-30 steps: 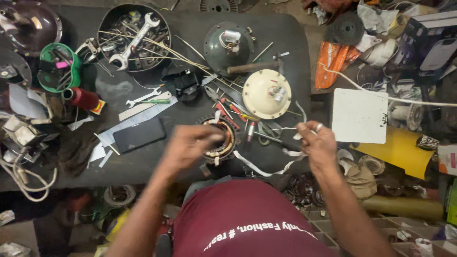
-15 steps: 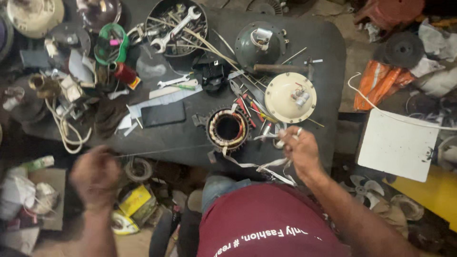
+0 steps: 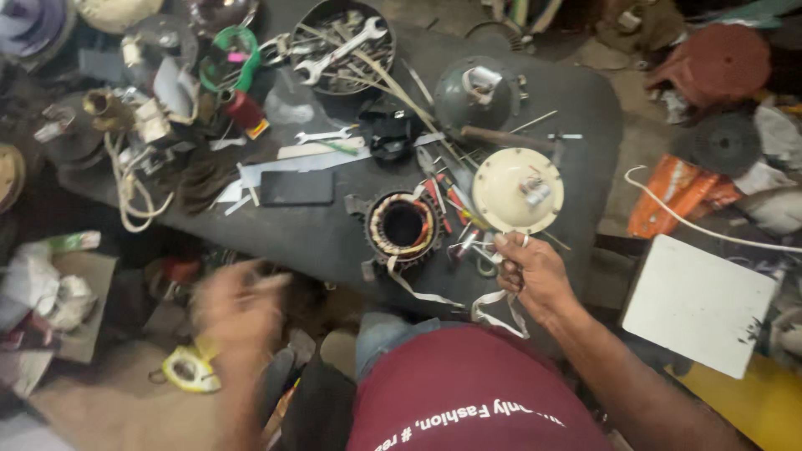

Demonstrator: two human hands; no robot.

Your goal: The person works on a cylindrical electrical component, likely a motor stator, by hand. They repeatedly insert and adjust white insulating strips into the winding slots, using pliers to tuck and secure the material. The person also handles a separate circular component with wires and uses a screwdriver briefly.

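A motor stator (image 3: pixel 403 228) with copper windings lies near the front edge of the dark workbench (image 3: pixel 326 238). White tape strips (image 3: pixel 493 305) trail from it toward me. My right hand (image 3: pixel 530 276) pinches these strips just right of the stator, below a cream round motor cover (image 3: pixel 517 190). My left hand (image 3: pixel 238 305) is blurred, off the bench's front-left edge, above the floor; I cannot tell whether it holds anything. A roll of yellow tape (image 3: pixel 190 370) lies on the floor just below it.
A black phone (image 3: pixel 296 188) lies left of the stator. A round pan of wrenches (image 3: pixel 342 46) and a grey dome cover (image 3: pixel 472 92) stand at the back. Screwdrivers and pliers (image 3: pixel 451 209) lie between stator and cover. A white board (image 3: pixel 697 305) sits at right.
My left hand left the stator, swung down to the left off the bench, and now comes back up toward the edge. My right hand stays on the strips. The camera shifted.
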